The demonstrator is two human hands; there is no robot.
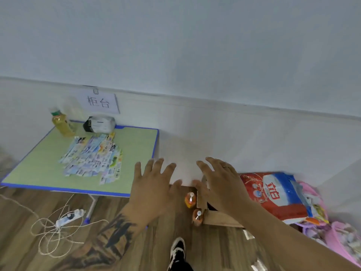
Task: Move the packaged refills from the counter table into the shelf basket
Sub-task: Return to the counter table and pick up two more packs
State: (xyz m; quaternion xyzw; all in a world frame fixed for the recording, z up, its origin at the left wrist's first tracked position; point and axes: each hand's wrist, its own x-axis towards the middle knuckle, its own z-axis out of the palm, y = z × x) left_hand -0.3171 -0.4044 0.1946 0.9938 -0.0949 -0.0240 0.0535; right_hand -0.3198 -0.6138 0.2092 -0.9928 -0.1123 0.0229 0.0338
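Several flat packaged refills (93, 157) lie fanned in a pile on the green counter table (136, 145) with its blue rim, at the left. My left hand (154, 184) hovers just right of the table's near right corner, fingers spread and straight, holding nothing. My right hand (220, 182) is beside it, palm down, fingers spread, a ring on one finger, also empty. Both hands are apart from the refills. No shelf basket is plainly in view.
A yellow drink bottle (61, 124) and a black-and-white pack (99, 124) stand at the table's back, under a paper sign (98, 102). A cardboard box (218, 218), two orange bottles (190, 200), a red-and-blue bag (273, 194) and pink items (336, 233) are at the right. A power strip (69, 217) lies on the floor.
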